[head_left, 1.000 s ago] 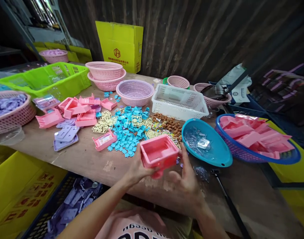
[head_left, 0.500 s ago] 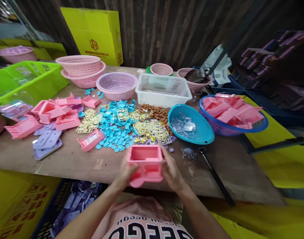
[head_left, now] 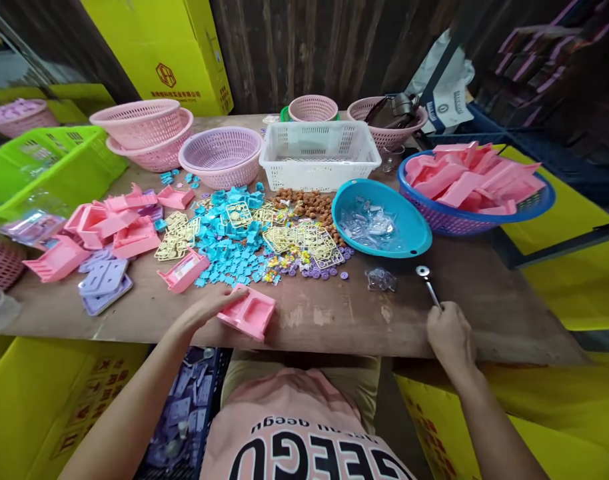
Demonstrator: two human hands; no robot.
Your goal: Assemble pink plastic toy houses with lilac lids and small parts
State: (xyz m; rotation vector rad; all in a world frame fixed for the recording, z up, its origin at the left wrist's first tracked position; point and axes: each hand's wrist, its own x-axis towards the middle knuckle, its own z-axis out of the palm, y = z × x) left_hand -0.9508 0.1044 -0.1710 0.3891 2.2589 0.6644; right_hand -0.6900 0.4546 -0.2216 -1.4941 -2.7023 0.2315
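Observation:
My left hand (head_left: 215,308) grips a pink plastic box-shaped part (head_left: 252,313) at its left side, near the table's front edge. The part is tilted, with an oblong recess facing up. To the right, my right hand (head_left: 452,337) is closed around the handle of a small hammer (head_left: 431,291). Its thin metal shaft and round metal head stick out beyond the fist; the handle is mostly hidden. Just beyond my left hand lies another pink part (head_left: 184,270) with a label inside. A pile of small blue plastic pieces (head_left: 232,260) is close by.
Cream frames (head_left: 304,241), brown pieces (head_left: 309,203) and purple discs (head_left: 344,275) lie mid-table. A teal bowl (head_left: 419,230) holds clear pieces. Beside it stands a blue-rimmed basket (head_left: 544,200) of pink parts. Purple panels (head_left: 104,280) are at left; a white basket (head_left: 319,175) stands behind.
My right hand has let go of the pink box-shaped part and moved right, taking hold of the hammer. My left hand has moved the part left and lowered it toward the table.

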